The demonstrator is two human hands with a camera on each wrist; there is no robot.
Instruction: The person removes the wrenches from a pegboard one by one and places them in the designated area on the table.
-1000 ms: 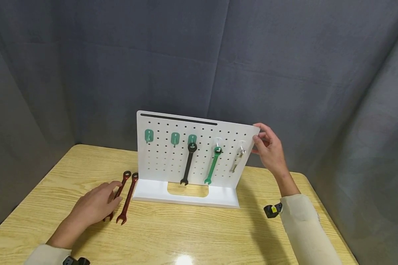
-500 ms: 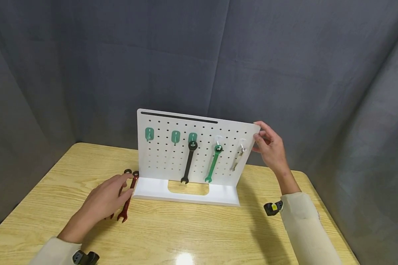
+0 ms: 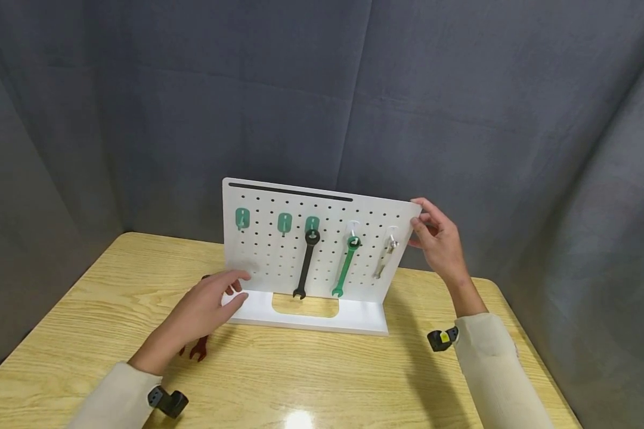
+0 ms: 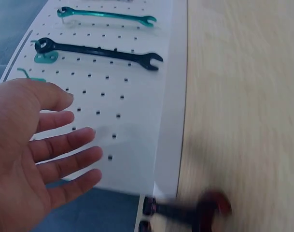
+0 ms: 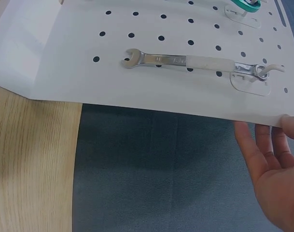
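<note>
A white pegboard point(image 3: 268, 262) stands on the table. My right hand point(image 3: 441, 247) pinches its upper right edge, thumb in front and fingers behind. From hooks hang a black combination wrench point(image 3: 305, 268), a green wrench point(image 3: 346, 268) and a silver wrench point(image 5: 185, 61) with a pale middle. My left hand point(image 3: 206, 307) hovers with loosely spread fingers before the board's lower left corner, holding nothing. Two dark red wrenches lie on the table, mostly hidden by that hand in the head view; one open end point(image 3: 199, 350) shows. They appear blurred in the left wrist view.
Two green hooks, one far left point(image 3: 242, 218) and one beside it point(image 3: 284, 223), carry nothing. The board's white base point(image 3: 354, 319) has a cut-out. The wooden table point(image 3: 300, 375) ends at a grey curtain point(image 3: 236, 107) behind.
My left hand has moved right and forward, from over the red wrenches to the board's lower left corner, with nothing in it. The right hand keeps its place on the edge.
</note>
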